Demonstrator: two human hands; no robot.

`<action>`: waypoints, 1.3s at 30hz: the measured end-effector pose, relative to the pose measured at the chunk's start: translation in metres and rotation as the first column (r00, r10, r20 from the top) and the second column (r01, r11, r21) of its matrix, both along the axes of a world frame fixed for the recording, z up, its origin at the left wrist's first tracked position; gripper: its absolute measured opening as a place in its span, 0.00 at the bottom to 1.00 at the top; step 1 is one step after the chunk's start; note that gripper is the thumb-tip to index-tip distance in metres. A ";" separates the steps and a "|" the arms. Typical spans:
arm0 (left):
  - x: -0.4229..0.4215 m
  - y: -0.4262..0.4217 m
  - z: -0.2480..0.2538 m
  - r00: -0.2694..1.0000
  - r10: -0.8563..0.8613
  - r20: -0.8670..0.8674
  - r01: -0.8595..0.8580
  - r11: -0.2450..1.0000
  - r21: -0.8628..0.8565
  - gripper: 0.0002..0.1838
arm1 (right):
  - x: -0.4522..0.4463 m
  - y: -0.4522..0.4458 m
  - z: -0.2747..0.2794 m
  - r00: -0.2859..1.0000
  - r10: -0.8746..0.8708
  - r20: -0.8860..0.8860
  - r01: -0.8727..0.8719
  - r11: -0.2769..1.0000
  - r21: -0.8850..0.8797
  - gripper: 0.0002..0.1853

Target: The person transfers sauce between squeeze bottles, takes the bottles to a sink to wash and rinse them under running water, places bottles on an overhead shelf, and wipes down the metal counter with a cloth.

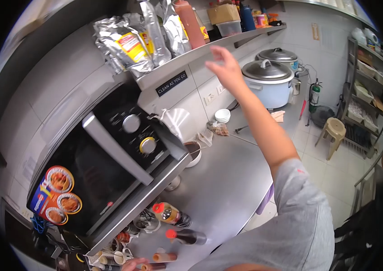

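My right hand (226, 71) is raised in front of the upper shelf's edge, its fingers apart and nothing in them. Nearest to it on the shelf (218, 45) are a tall bottle of reddish-pink sauce (189, 25) and a clear plastic tub (229, 29). At the bottom edge, my left hand (135, 264) is only partly visible, beside a small bottle of orange-brown sauce (154, 267); whether it grips that bottle cannot be made out. Close by are another sauce bottle (165, 257) lying or tilted, and two dark sauce bottles with red caps (186, 236) (171, 214).
A black microwave (110, 167) fills the left. Silver foil pouches (130, 45) stand on the shelf. On the steel counter (227, 180) are a bowl of brown sauce (193, 152), stacked white bowls (222, 115) and large rice cookers (268, 83). A stool (334, 131) and rack (367, 86) stand right.
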State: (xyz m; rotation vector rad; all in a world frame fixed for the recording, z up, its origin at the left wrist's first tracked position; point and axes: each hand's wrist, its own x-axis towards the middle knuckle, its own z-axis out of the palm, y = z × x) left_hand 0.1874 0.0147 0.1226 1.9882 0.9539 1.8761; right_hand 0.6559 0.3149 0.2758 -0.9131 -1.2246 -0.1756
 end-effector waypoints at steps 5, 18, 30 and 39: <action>0.073 0.007 -0.026 0.985 0.133 0.107 -0.118 0.984 -0.133 0.16 | 0.074 0.134 0.087 0.948 -0.317 -0.042 0.319 0.945 0.072 0.37; 0.198 0.031 0.016 0.944 0.321 -0.073 -0.326 0.944 -0.060 0.14 | 0.129 0.174 0.118 0.964 -0.251 0.084 0.265 0.916 -0.302 0.38; 0.237 0.066 0.026 0.899 0.420 0.122 -0.365 0.875 -0.318 0.13 | 0.091 0.201 0.155 0.970 -0.240 0.039 0.194 0.860 0.471 0.31; 0.215 0.053 0.013 0.915 0.400 0.044 -0.399 0.917 -0.019 0.13 | 0.095 0.309 0.186 0.978 -0.209 0.024 0.208 0.976 0.062 0.24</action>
